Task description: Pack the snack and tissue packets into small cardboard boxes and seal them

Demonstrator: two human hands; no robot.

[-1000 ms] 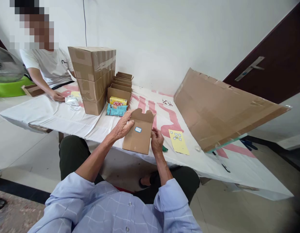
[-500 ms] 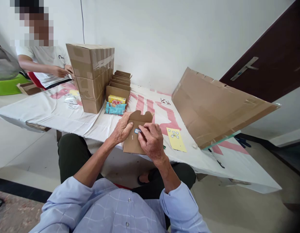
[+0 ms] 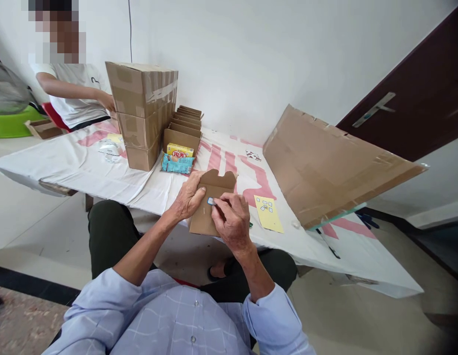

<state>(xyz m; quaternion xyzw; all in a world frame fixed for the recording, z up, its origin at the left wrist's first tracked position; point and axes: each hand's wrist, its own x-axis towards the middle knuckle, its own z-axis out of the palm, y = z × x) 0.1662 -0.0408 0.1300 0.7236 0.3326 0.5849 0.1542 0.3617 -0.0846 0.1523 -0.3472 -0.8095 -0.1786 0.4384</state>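
A small brown cardboard box (image 3: 204, 223) with a notched raised flap is held tilted at the table's front edge. My left hand (image 3: 187, 198) grips its left side, with the thumb lying on the front panel. On that panel sits a small white sticker with a blue border (image 3: 210, 201). The fingertips of my right hand (image 3: 233, 217) are pinched together at the sticker's right end and cover part of it. To the right of this hand lies a yellow sheet (image 3: 269, 219) bearing several similar stickers.
Taped cardboard cartons (image 3: 134, 111) are stacked at left. Beside them stand a row of open brown boxes (image 3: 182, 133), a yellow snack box (image 3: 180, 150) and a blue packet (image 3: 177, 163). A large cardboard panel (image 3: 332, 162) leans at right. A co-worker (image 3: 73, 96) sits at far left.
My right fingers have closed in on the sticker and now cover more of its right end. My left hand keeps its grip on the box. The co-worker's arm has reached further behind the cartons.
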